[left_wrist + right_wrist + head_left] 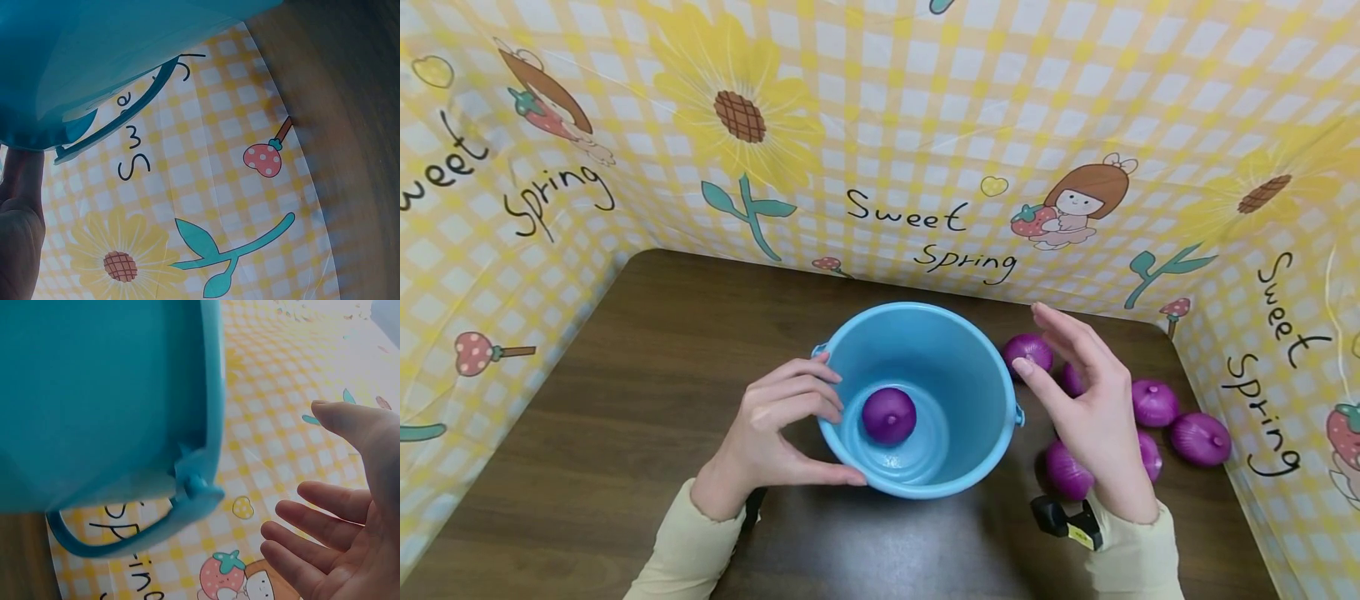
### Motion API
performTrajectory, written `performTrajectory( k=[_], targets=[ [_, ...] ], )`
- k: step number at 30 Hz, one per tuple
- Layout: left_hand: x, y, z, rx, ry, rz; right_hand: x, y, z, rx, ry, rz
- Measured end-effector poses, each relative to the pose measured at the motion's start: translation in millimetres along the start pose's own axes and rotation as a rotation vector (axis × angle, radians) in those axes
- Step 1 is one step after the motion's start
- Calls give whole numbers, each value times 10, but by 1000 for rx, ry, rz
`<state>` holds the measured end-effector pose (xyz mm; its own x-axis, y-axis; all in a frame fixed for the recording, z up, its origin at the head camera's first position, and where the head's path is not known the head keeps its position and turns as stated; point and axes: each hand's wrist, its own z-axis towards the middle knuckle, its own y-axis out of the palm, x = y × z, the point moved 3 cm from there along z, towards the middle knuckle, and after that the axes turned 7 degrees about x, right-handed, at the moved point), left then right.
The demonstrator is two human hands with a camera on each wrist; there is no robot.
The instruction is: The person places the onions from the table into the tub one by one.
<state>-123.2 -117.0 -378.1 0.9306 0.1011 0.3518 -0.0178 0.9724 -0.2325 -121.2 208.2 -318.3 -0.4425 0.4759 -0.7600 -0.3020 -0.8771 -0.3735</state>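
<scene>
A light blue bucket [958, 375] stands on the table in the head view, with one purple onion [889, 416] on its floor. My left hand [782, 421] grips the bucket's left rim, thumb along the near edge and fingers at the far left side. To the right of the bucket, my right hand [1093, 408] is held with fingers spread, touching nothing. The right wrist view shows that hand [337, 531] apart from the bucket wall [100, 400]. The bucket's handle [125, 540] hangs down outside it.
Several purple onions lie on the table's right side, among them one onion [1201, 439] near the right edge; my right hand partly hides some. A yellow checked cloth [917, 125] walls the brown table [715, 308] at the back and sides.
</scene>
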Motion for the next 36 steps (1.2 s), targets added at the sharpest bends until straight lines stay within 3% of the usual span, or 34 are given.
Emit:
performTrajectory(
  k=[17, 29, 36],
  targets=[
    [-14, 7, -11, 0, -9, 0, 297, -202, 81, 107, 95, -69],
    [-7, 0, -13, -4, -15, 3, 573, -251, 213, 99, 180, -143],
    [-2, -4, -7, -3, -16, -1, 768, -240, 307, 39, 241, -194]
  ],
)
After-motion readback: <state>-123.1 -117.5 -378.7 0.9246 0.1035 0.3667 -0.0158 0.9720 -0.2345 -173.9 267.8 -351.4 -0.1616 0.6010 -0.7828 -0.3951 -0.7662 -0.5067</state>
